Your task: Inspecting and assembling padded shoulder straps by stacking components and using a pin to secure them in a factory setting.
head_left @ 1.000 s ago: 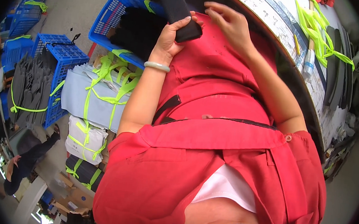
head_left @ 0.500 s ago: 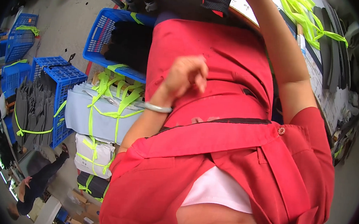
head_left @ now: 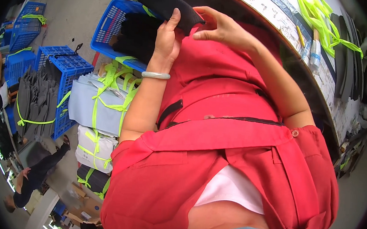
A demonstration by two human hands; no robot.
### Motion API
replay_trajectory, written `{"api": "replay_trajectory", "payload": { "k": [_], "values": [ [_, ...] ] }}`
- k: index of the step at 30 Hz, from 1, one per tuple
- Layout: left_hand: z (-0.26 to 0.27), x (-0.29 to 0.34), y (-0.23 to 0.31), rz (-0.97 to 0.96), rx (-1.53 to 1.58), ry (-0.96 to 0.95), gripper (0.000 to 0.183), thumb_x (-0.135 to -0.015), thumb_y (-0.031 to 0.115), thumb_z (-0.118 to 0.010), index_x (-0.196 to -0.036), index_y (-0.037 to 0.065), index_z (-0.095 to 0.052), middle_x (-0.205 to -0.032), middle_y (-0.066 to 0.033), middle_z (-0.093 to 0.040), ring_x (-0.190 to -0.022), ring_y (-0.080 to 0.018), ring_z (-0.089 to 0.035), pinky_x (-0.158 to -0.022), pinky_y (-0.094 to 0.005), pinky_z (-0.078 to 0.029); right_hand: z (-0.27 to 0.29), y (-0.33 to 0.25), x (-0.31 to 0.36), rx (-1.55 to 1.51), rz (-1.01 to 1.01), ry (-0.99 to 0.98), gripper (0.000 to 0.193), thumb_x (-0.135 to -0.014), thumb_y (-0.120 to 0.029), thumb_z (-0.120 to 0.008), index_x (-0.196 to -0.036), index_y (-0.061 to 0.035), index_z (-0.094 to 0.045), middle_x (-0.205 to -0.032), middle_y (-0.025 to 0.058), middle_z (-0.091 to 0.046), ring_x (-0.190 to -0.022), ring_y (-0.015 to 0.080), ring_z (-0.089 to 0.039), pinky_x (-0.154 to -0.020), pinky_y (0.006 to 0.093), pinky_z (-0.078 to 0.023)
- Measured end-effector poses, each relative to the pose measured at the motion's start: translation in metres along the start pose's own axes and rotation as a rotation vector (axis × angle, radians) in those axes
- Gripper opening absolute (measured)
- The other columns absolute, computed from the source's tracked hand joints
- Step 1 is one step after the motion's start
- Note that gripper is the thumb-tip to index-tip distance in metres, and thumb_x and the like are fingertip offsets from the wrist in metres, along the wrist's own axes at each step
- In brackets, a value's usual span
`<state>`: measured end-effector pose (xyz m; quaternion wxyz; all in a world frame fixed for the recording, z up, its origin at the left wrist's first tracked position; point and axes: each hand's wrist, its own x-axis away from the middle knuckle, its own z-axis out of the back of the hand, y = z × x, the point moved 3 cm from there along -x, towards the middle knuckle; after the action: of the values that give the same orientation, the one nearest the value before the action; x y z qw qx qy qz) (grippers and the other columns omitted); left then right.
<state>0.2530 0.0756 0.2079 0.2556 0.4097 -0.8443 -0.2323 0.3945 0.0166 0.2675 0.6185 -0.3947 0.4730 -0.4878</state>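
A long, curved piece of black ribbed fabric reaches from above the blue basket to the front of my red apron. A little red shows at its near end. My left hand, with a pale bangle on the wrist, grips this piece near that end, thumb on top and fingers underneath. Around the same end is my right hand, its thumb and forefinger spread apart. The forefinger meets the fabric's upper edge; the other fingers are partly hidden.
Black pieces fill the blue basket beyond my left arm. Tied light-blue sheets sit on a white bundle. Along the right runs a worn white table with a brush and tied dark strips. A person is at lower left.
My right hand has come back from the table with the black fabric piece. My left hand has risen and taken hold of it. The piece now stretches leftward over the basket.
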Motion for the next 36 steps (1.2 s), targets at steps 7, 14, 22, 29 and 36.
{"api": "replay_trajectory", "payload": {
  "k": [7, 14, 22, 29, 36],
  "values": [
    [-0.005, 0.015, -0.018, 0.051, -0.072, 0.05, 0.03, -0.092, 0.03, -0.064, -0.111, 0.006, -0.062, -0.103, -0.0047, -0.065, -0.089, -0.0131, -0.058, -0.08, -0.0299, -0.047, 0.004, 0.028, -0.002, -0.168, -0.4, 0.186, 0.031, -0.084, 0.0, -0.054, -0.114, 0.0004, -0.061, -0.092, 0.0065, -0.066, -0.086, 0.0094, -0.062, -0.078, 0.0245, -0.05],
    [0.002, 0.021, -0.014, -0.014, -0.021, 0.025, 0.024, -0.092, 0.022, -0.065, -0.106, 0.003, -0.063, -0.102, -0.0057, -0.066, -0.096, -0.0167, -0.062, -0.086, -0.0319, -0.048, -0.028, 0.031, 0.029, -0.883, -0.68, -0.013, 0.032, -0.08, 0.001, -0.06, -0.111, -0.0033, -0.058, -0.08, 0.0031, -0.06, -0.061, 0.0098, -0.054, -0.054, 0.0232, -0.046],
    [0.026, 0.021, 0.009, -0.004, 0.114, 0.074, 0.03, -0.091, 0.021, -0.064, -0.112, 0.0, -0.062, -0.111, -0.0121, -0.066, -0.105, -0.0234, -0.062, -0.098, -0.0377, -0.047, 0.022, 0.035, 0.027, -0.08, -0.56, -0.109, 0.046, -0.092, -0.041, -0.062, -0.117, -0.0026, -0.062, -0.091, 0.0064, -0.064, -0.074, 0.0103, -0.059, -0.068, 0.0243, -0.051],
    [-0.031, 0.046, 0.034, 0.169, -0.748, -0.233, 0.027, -0.093, 0.02, -0.063, -0.109, -0.002, -0.064, -0.104, -0.0102, -0.065, -0.09, -0.0171, -0.065, -0.077, -0.0285, -0.053, 0.05, -0.015, -0.027, 0.147, -0.004, 0.142, 0.017, -0.092, -0.017, -0.062, -0.101, -0.0015, -0.062, -0.079, -0.0009, -0.058, -0.073, 0.0069, -0.051, -0.071, 0.0236, -0.046],
    [-0.128, 0.025, 0.151, -0.661, -1.38, -0.304, 0.024, -0.077, 0.009, -0.078, -0.098, 0.001, -0.07, -0.093, -0.0011, -0.068, -0.077, -0.0093, -0.06, -0.069, -0.0265, -0.049, 0.103, -0.2, -0.068, 0.621, 0.26, -0.201, 0.02, -0.088, -0.003, -0.061, -0.108, -0.0031, -0.063, -0.089, 0.0073, -0.067, -0.082, 0.012, -0.06, -0.073, 0.0272, -0.049]
  ]
}}
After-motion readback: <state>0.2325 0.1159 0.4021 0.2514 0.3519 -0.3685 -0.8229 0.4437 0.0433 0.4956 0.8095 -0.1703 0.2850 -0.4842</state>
